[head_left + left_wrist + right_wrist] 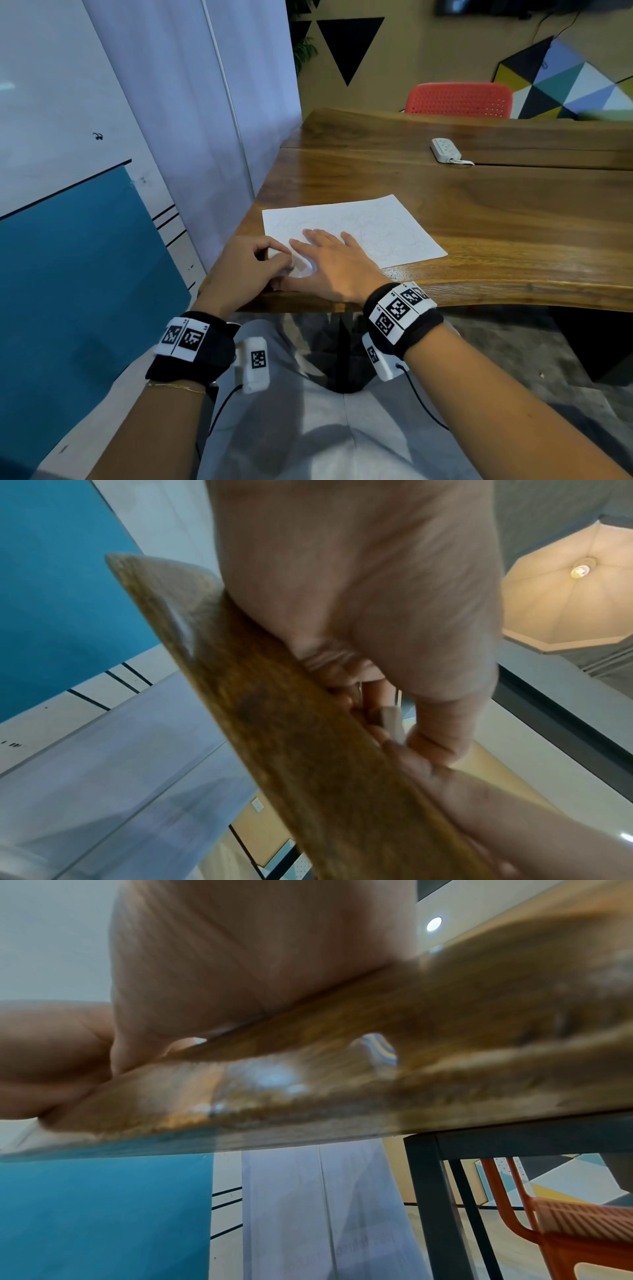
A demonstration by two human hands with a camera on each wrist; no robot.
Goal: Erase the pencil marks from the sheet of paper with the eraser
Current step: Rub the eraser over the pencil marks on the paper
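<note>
A white sheet of paper (373,222) with faint pencil scribbles lies near the front left corner of the wooden table (496,233). My right hand (325,248) lies flat on the sheet's near left part, fingers straight and spread. Just left of it, my left hand (270,262) curls its fingers round a small white eraser (274,254) at the sheet's left edge. In the left wrist view the pale eraser (392,723) shows between the thumb and fingers (438,731), low over the table edge (274,723). The right wrist view is blurred, showing only the palm (257,947) pressed on the wood (445,1010).
A white power strip (445,150) with its cord lies at the back of the table. A red chair (459,101) stands behind the far side. A wall panel (85,257) runs close along the table's left edge. My lap is below the front edge.
</note>
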